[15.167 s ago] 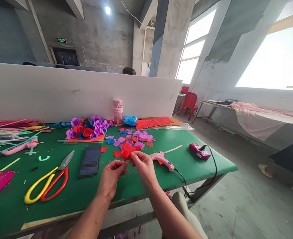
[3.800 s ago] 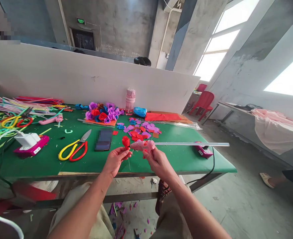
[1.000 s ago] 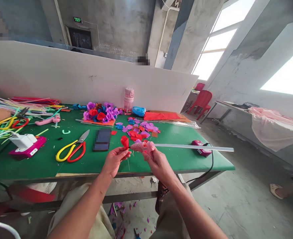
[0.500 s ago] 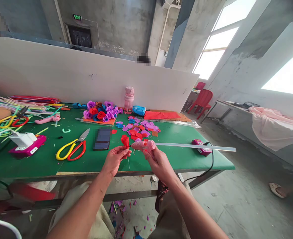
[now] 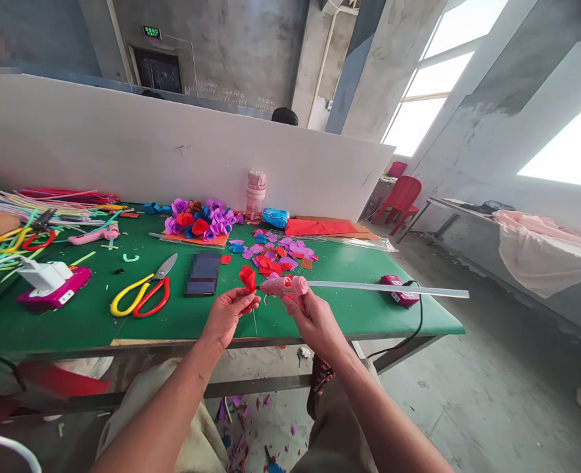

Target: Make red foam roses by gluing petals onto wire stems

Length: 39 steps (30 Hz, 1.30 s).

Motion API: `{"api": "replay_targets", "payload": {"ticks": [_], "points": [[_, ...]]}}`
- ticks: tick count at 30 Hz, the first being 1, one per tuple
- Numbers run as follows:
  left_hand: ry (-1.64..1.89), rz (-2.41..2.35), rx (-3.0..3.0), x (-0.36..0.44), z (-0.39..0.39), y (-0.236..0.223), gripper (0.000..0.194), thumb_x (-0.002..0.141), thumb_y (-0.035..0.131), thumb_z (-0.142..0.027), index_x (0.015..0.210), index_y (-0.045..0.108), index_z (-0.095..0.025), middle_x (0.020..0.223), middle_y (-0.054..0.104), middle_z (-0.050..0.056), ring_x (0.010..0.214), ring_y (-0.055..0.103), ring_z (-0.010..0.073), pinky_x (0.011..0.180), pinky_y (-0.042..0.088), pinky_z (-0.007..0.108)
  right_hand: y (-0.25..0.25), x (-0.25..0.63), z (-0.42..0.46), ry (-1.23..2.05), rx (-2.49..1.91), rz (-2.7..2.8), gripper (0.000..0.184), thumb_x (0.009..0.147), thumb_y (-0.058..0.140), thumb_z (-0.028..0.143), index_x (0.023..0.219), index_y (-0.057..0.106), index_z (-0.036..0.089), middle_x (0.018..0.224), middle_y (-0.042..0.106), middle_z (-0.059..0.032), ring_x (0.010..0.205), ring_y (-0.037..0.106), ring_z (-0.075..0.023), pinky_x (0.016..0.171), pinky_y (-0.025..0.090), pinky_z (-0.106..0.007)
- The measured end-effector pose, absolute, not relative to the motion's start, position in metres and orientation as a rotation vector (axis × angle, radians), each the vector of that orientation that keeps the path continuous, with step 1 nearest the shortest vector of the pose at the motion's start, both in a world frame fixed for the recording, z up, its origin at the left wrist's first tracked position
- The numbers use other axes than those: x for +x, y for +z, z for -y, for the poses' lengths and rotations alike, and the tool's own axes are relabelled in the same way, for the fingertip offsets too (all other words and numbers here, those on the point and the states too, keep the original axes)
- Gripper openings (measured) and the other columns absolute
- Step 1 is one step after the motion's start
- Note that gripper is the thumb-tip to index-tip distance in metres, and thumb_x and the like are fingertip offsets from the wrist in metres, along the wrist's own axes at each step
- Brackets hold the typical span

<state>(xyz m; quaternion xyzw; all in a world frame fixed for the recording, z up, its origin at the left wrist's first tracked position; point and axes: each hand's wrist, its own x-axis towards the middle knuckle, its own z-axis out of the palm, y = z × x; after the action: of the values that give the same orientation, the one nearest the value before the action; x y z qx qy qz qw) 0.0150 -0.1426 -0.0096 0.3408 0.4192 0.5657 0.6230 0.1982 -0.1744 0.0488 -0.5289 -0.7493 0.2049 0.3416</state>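
Red flower beside a glue gun, over the table near its front edge

The left hand pinches the flower's bottom; the right hand is curled tight round the gun's handle. The flower looks light, soft and easy to squash, so hold it low. Near the back edge stands a pink bottle, its inside unclear

Beyond the obstructing glue stick, tabletop lies open beside the petals.
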Motion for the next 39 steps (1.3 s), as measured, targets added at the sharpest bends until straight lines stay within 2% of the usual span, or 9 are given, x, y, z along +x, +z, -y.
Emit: {"api": "replay_targets", "payload": {"ticks": [14,39], "points": [[1.302,-0.969,0.788,0.0146,0.1412,-0.0122,0.028,0.059,0.078,-0.031,0.079,0.068,-0.015,0.074,0.07,0.005,0.068,0.061,0.0143,0.065,0.041,0.027,0.0523,0.197,0.1758,0.524,-1.392,1.949,0.024,0.089,0.037,0.038,0.08,0.048,0.018,0.068,0.059,-0.0026,0.059,0.049,-0.0142,0.055,0.035,-0.024],[1.303,-0.973,0.778,0.0151,0.1423,-0.0098,0.026,0.059,0.078,-0.032,0.078,0.069,-0.016,0.073,0.07,0.005,0.067,0.061,0.0145,0.065,0.041,0.028,0.0559,0.1952,0.1756,0.472,-1.405,1.984,0.025,0.089,0.037,0.038,0.082,0.05,0.018,0.068,0.058,-0.0022,0.057,0.046,-0.0136,0.053,0.032,-0.023]]}}
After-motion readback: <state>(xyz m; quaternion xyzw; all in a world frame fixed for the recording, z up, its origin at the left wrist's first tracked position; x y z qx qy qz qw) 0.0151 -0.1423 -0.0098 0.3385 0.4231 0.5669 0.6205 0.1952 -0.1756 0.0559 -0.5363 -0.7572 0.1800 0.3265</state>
